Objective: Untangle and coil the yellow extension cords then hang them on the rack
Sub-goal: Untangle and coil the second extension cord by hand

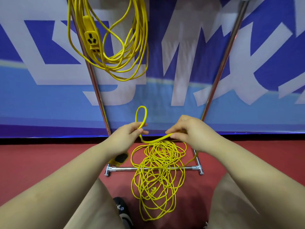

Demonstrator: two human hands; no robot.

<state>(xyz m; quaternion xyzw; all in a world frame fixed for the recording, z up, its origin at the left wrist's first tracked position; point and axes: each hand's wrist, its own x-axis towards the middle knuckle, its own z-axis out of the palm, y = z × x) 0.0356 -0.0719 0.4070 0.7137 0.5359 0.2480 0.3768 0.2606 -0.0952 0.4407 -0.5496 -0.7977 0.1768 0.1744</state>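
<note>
This looks like an indoor sports or event hall. A red floor (pixel 49 162) with a matte, court-like surface meets a long blue banner (pixel 247 63) printed with huge white characters, and a chrome tube rack (pixel 153 169) stands against it.

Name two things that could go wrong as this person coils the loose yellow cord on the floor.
1. The tangled cord lies across the rack's base bar, so loops pulled up by the left hand and right hand may snag on it.
2. The socket block near the left wrist could drag or swing, possibly knotting the pile tighter.
</note>
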